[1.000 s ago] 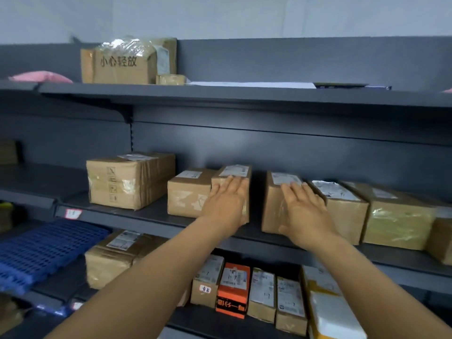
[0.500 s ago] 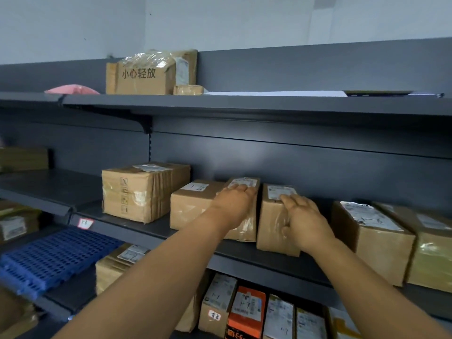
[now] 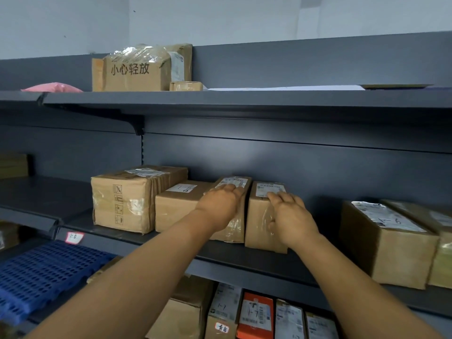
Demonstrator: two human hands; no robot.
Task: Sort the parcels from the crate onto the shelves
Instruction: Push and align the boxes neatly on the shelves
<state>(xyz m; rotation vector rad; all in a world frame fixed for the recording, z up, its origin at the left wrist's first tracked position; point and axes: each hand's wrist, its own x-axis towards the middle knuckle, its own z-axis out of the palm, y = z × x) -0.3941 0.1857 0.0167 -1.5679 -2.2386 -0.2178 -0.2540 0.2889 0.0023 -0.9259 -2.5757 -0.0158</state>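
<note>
Middle shelf (image 3: 244,259), dark grey metal: five brown cardboard parcels in a row, one more cut off at the right edge.

Left hand (image 3: 221,204): fingers straight and together, laid flat over the near top edge of a narrow upright parcel (image 3: 236,231), which stands touching a low parcel (image 3: 178,206) on its left.

Right hand (image 3: 289,220): fingers straight over the label, thumb down the near face, resting on a second upright parcel (image 3: 256,223) just beside the first; the two parcels nearly touch.

Far left of the row: a large taped parcel (image 3: 122,204). Well apart to the right: a labelled parcel (image 3: 386,245).

Top shelf (image 3: 244,99): a box with printed characters (image 3: 132,72), a pink bag (image 3: 52,87).

Lower shelf: an orange box (image 3: 254,316) among upright parcels. Lower left: a blue perforated panel (image 3: 41,272).
</note>
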